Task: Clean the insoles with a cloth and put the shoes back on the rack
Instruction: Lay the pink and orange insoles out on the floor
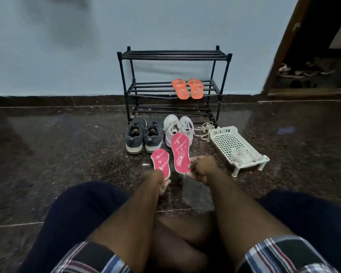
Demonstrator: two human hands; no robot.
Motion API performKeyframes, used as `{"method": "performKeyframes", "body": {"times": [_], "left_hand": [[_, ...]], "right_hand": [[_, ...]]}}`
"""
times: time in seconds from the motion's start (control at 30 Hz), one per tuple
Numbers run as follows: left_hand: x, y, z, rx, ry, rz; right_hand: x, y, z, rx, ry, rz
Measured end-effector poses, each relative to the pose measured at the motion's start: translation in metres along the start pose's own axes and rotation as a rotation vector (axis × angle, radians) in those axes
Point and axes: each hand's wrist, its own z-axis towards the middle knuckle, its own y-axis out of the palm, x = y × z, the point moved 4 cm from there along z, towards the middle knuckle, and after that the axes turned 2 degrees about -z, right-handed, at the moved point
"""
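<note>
My left hand grips the near end of a pink insole. My right hand grips a second, longer pink insole, which points away toward the shoes. A white pair of sneakers stands on the floor just beyond the insoles, with a dark pair to its left. Behind them a black shoe rack stands against the wall. A grey cloth lies in a white plastic tray on the right.
Orange slippers sit on the rack's middle shelf. Loose white laces lie between the white sneakers and the tray. I sit cross-legged on a dark granite floor. A wooden door frame stands at the far right.
</note>
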Motion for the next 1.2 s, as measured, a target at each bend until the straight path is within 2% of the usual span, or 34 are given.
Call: {"method": "performKeyframes", "body": {"times": [0.2,0.4,0.57,0.7,0.8,0.87,0.93,0.97,1.0,1.1,1.2], "left_hand": [[-0.009,-0.016,0.016,0.117,0.017,-0.012],[-0.017,-0.034,0.040,0.195,-0.072,0.083],[-0.020,-0.035,0.045,0.205,-0.128,0.181],[-0.026,-0.040,0.065,0.295,-0.244,0.284],[-0.020,-0.038,0.061,0.288,-0.175,0.183],[-0.009,-0.030,0.043,0.299,-0.102,0.446],[-0.015,-0.034,0.046,0.297,-0.136,0.535],[-0.016,-0.035,0.046,0.354,-0.180,0.460],[-0.016,-0.033,0.042,0.370,-0.159,0.527],[-0.006,-0.036,0.037,0.427,0.083,0.713],[0.007,-0.019,0.023,0.369,0.194,0.755]], "right_hand": [[0.056,0.019,0.033,-0.037,0.124,-0.052],[0.080,0.036,0.067,-0.065,0.197,-0.064],[0.093,0.036,0.083,0.006,0.204,-0.113],[0.100,0.029,0.093,0.094,0.181,-0.202],[0.102,0.026,0.093,0.143,0.163,-0.269],[0.102,0.025,0.092,0.146,0.157,-0.293],[0.101,0.025,0.089,0.147,0.147,-0.324],[0.102,0.025,0.088,0.139,0.151,-0.341],[0.103,0.025,0.087,0.134,0.157,-0.359],[0.098,0.024,0.086,0.135,0.108,-0.447],[0.079,0.022,0.081,0.139,0.045,-0.600]]}}
